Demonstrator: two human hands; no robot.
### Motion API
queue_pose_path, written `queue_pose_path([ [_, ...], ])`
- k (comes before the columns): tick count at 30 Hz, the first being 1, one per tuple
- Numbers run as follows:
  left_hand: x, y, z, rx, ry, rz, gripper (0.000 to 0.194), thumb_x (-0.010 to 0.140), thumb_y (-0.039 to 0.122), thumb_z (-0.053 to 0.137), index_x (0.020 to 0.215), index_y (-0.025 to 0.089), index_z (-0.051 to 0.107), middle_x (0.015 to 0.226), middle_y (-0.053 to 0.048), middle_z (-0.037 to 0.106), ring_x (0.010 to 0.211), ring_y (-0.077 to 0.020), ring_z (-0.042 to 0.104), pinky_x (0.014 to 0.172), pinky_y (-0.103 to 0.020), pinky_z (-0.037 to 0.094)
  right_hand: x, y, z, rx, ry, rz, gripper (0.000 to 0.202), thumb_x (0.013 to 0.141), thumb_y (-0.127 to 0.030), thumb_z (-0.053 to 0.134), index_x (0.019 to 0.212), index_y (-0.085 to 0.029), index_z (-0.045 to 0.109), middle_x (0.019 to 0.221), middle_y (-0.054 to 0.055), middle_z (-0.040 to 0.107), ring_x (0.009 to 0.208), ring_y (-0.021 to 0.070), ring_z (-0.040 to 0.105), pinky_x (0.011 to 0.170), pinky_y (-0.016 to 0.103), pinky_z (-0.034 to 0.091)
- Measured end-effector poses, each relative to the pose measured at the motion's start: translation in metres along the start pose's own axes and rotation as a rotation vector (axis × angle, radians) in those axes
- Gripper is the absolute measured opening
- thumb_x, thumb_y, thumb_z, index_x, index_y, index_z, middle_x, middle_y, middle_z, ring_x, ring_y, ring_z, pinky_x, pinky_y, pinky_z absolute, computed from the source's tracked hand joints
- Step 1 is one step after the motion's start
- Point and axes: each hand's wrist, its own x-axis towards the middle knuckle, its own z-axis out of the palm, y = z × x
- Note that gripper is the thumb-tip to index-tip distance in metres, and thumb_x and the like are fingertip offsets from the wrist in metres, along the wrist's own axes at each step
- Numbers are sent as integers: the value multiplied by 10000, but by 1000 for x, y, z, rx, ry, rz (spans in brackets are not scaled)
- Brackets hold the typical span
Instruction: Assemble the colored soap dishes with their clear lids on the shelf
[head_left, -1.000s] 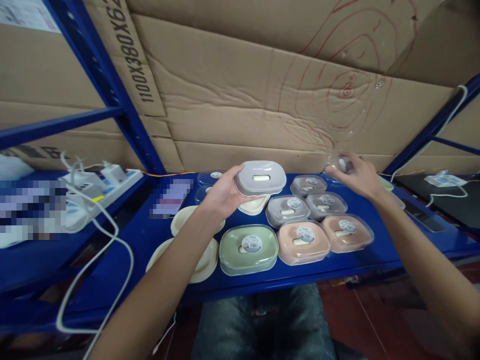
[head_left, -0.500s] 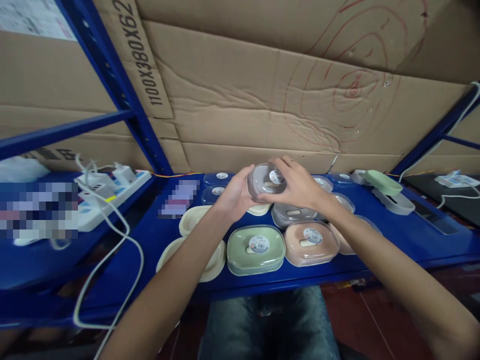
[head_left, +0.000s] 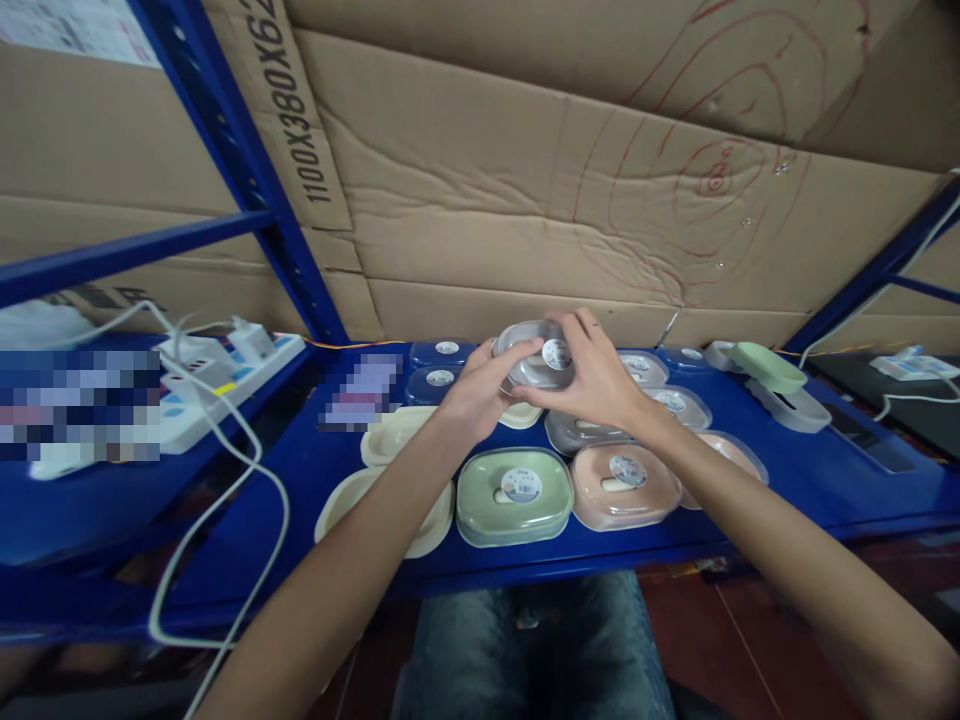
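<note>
A small grey plastic box with a clear lid and a round label (head_left: 541, 376) is held up above the table between both hands. My left hand (head_left: 484, 388) grips its left side, with the thumb laid across the lid. On the right side, my right hand (head_left: 598, 372) curls its fingers over the far edge and keeps its thumb at the near edge. Below stand similar lidded boxes: a green one (head_left: 480, 488), a peach one (head_left: 596, 478) and a grey one (head_left: 577, 440). Cream oval trays (head_left: 352, 500) lie partly behind my left forearm.
Dark blue lidded boxes (head_left: 427, 387) stand at the back of the blue table (head_left: 525, 570). A power strip (head_left: 187, 425) with white cables is on the left, near a phone (head_left: 360, 390). Cardboard (head_left: 450, 180) walls the back. A green lid-like piece (head_left: 766, 367) lies right.
My left thumb has moved onto the top of the held box's lid. The box has turned slightly in my hands, and the view has shifted a little.
</note>
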Motion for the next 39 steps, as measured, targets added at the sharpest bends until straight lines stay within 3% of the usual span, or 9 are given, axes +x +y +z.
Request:
queue_pose_path([
  [13, 2, -4, 1, 32, 43, 25, 412, 718, 279, 956, 1026, 194, 695, 960, -28, 732, 846, -165, 689, 618, -238, 479, 1, 4, -1, -12, -37, -44, 951, 790, -815, 821, 1477, -208, 568, 1329, 177, 625, 1260, 419, 589, 1110, 604, 502],
  [18, 5, -3, 0, 34, 98, 22, 428, 670, 265, 953, 1004, 205, 692, 926, -12, 740, 819, -179, 698, 641, -254, 504, 2, 3, -7, 45, -97, -1, 1052, 792, -879, 774, 1592, -250, 506, 1459, 184, 594, 1398, 443, 547, 1175, 649, 469],
  [21, 7, 1, -2, -23, 113, 12, 398, 703, 262, 906, 1038, 190, 704, 973, -35, 774, 900, -226, 743, 767, -323, 590, -5, 11, -25, 97, -75, 52, 923, 911, -813, 699, 1630, -276, 482, 1584, 173, 560, 1471, 420, 534, 1200, 649, 467],
  [24, 8, 7, -4, -76, 104, -2, 355, 768, 264, 856, 1083, 170, 722, 1081, -78, 807, 1032, -268, 769, 895, -383, 629, -23, 29, -57, 135, 5, 148, 736, 985, -722, 664, 1579, -303, 550, 1597, 139, 588, 1443, 397, 584, 1178, 638, 508],
  [28, 8, 13, -6, -69, 110, -18, 304, 847, 274, 783, 1126, 159, 748, 1153, -98, 818, 1122, -289, 767, 946, -412, 649, -49, 66, -102, 250, -6, 296, 548, 969, -691, 708, 1365, -312, 714, 1402, 96, 739, 1309, 367, 693, 1149, 598, 560],
  [30, 9, 14, -7, -43, 126, -16, 297, 862, 289, 770, 1129, 159, 758, 1155, -102, 822, 1141, -298, 765, 947, -419, 655, -55, 86, -113, 301, -43, 362, 500, 959, -700, 715, 1275, -314, 754, 1292, 88, 789, 1233, 364, 732, 1112, 592, 586],
  [32, 10, 14, -8, -14, 129, -15, 278, 877, 308, 771, 1117, 168, 768, 1139, -102, 826, 1152, -304, 765, 951, -416, 652, -56, 104, -113, 306, -80, 391, 502, 950, -713, 719, 1243, -308, 768, 1248, 87, 808, 1198, 368, 748, 1090, 602, 597],
  [35, 14, 12, -12, 24, 143, -43, 239, 904, 313, 769, 1106, 185, 779, 1111, -90, 829, 1127, -292, 772, 946, -401, 642, -51, 126, -94, 247, -97, 379, 532, 953, -727, 702, 1246, -287, 769, 1273, 95, 806, 1189, 374, 760, 1072, 617, 604],
  [39, 20, 5, -19, 53, 120, -105, 240, 938, 323, 750, 1117, 168, 788, 1140, -98, 822, 1038, -252, 774, 861, -339, 625, -46, 135, -68, 53, -67, 304, 540, 971, -697, 678, 1240, -238, 773, 1260, 137, 808, 1166, 402, 769, 1044, 644, 601],
])
